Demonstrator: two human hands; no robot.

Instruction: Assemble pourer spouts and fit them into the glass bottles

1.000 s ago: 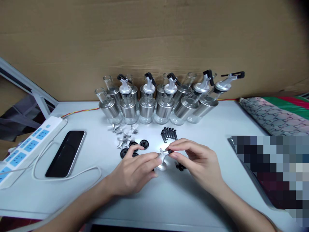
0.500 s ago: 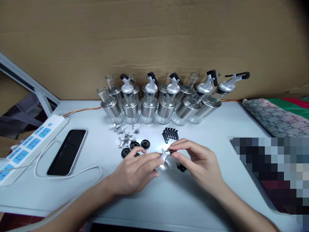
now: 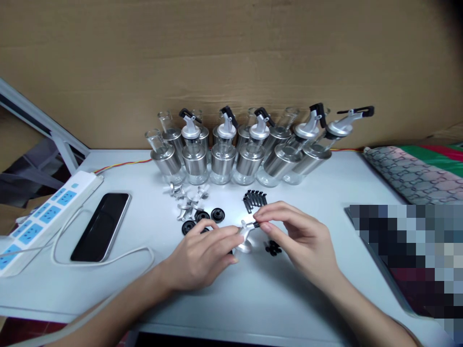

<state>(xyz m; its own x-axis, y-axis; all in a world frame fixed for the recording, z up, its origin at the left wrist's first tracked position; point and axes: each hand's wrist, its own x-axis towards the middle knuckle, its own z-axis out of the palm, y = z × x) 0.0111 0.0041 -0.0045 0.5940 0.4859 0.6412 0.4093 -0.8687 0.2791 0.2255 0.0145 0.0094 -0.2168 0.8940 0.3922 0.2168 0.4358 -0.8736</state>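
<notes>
My left hand [image 3: 202,255] is closed around a silver pourer spout [image 3: 246,237], its flared base pointing down toward me. Thumb and fingers of my right hand [image 3: 302,238] pinch a small black piece [image 3: 256,224] at the spout's tip. Left of my fingers lie black ring-shaped caps [image 3: 217,215] and a pile of loose silver spouts [image 3: 188,202]. Just beyond my right fingertips is a row of black levers [image 3: 255,198]. A small heap of black parts [image 3: 273,248] lies beside my right hand.
Glass bottles with steel sleeves [image 3: 222,164] stand across the back, several topped with silver pourers. On the left are a phone [image 3: 101,227], a white cable [image 3: 104,264] and a power strip [image 3: 47,221]. Patterned cloth [image 3: 415,173] and a pixelated item [image 3: 405,255] lie at right.
My right hand has shifted slightly right and its fingers have rolled, uncovering more of the small black heap. Both hands stay at the spout.
</notes>
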